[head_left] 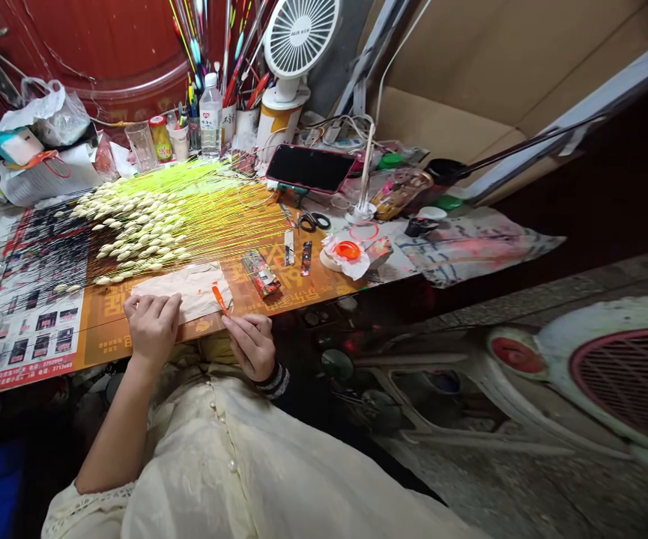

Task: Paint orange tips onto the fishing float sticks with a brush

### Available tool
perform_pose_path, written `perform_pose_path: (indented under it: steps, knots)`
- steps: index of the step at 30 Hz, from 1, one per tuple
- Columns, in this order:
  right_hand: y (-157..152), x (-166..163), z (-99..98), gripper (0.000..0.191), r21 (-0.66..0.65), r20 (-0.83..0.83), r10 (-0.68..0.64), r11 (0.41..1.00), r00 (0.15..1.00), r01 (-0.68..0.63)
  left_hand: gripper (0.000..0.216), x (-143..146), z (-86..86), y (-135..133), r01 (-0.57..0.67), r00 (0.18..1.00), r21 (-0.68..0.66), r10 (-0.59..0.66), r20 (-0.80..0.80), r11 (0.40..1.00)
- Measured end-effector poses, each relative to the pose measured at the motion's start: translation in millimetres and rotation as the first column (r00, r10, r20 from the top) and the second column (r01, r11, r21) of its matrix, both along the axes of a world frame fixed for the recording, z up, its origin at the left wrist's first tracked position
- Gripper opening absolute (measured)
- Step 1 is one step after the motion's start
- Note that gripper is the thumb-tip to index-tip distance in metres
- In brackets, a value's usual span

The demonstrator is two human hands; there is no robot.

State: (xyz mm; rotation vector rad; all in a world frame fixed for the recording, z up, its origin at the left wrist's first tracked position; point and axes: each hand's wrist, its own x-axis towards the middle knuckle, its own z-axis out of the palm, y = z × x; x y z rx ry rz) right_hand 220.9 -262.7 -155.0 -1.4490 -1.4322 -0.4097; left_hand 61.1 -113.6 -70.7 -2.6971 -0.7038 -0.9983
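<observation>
My left hand lies at the table's front edge, fingers bent together over the left part of a pale paper sheet. A thin dark rod stretches leftward from these fingers; whatever lies under them is hidden. My right hand pinches the lower end of a small orange-coated stick against the sheet's right side; its exact kind is unclear. Small orange spots mark the paper. Behind it lie many fishing floats with pale bodies and yellow-green stems. A paint-stained small box sits right of the sheet.
Orange paint sits in a paper-lined dish at the right. Black scissors, a propped phone and a white fan stand behind. A bottle and pen holders line the back. A scooter is on the floor at right.
</observation>
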Motion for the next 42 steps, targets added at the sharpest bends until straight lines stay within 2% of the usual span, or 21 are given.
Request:
perform_pose_path:
  steps: [6,10,14,21,26,35,42]
  knots:
    - [-1,0,-5.2,0.054,-0.003,-0.021,0.002,1.0,1.0,-0.002,0.018,0,0.0,1,0.003,1.0,-0.014,-0.003,0.008,1.0]
    - [-1,0,-4.4,0.054,0.003,-0.034,0.003,1.0,0.999,-0.003,0.017,1,0.6,1,-0.006,1.0,0.009,0.006,-0.002,1.0]
    - [-2,0,-1.9,0.058,0.035,-0.044,0.035,0.999,0.998,-0.034,0.019,0,0.1,1,0.007,1.0,-0.025,-0.007,0.016,1.0]
    - [-1,-1,2.8,0.056,0.079,-0.01,0.053,0.996,0.999,-0.053,0.019,0,-1.2,1,-0.002,1.0,-0.004,0.002,0.002,1.0]
    - [2,-10,3.4,0.056,0.062,0.018,0.102,0.993,0.995,-0.103,0.017,0,-0.3,-1,-0.006,1.0,-0.007,0.006,0.001,1.0]
    - [5,-17,0.5,0.057,0.01,0.018,0.05,0.999,0.999,-0.05,0.017,0,0.6,-4,-0.016,1.0,0.007,0.016,-0.01,1.0]
    - [7,-19,3.4,0.058,0.023,0.027,0.04,0.999,0.999,-0.04,0.017,0,-0.4,-3,-0.017,1.0,0.008,0.017,-0.005,1.0]
